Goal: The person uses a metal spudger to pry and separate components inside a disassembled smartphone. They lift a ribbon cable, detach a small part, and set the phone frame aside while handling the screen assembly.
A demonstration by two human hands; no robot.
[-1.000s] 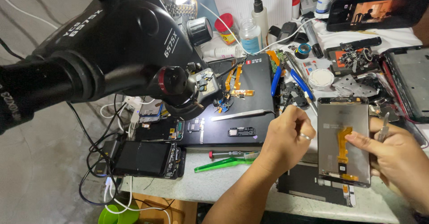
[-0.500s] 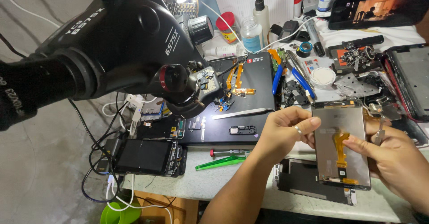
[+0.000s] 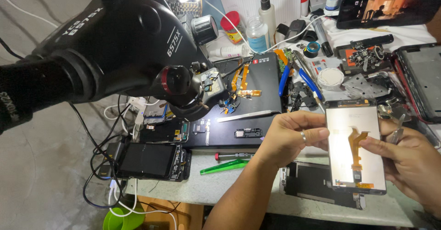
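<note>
Since half a second ago the phone screen assembly (image 3: 354,149) has come lower and a little more upright between the two hands, and the view has drifted slightly — the work reads as inspection of its back, where the orange flex cable (image 3: 356,143) runs down the middle. The left hand (image 3: 287,136) pinches the panel's left edge, thumb and fingers closed on it; the right hand (image 3: 406,159) supports the right edge with a finger laid across the back, and it also seems to grip metal tweezers (image 3: 398,131). The panel hangs just above a dark phone frame (image 3: 312,184) lying on the surface (image 3: 206,184).

Behind, a white spray bottle with a black nozzle (image 3: 268,9) stands beside a clear bottle with a blue label (image 3: 257,35) and a red-capped jar (image 3: 232,27); a round white tub (image 3: 330,77) sits further right, near blue-handled pliers (image 3: 301,74).
</note>
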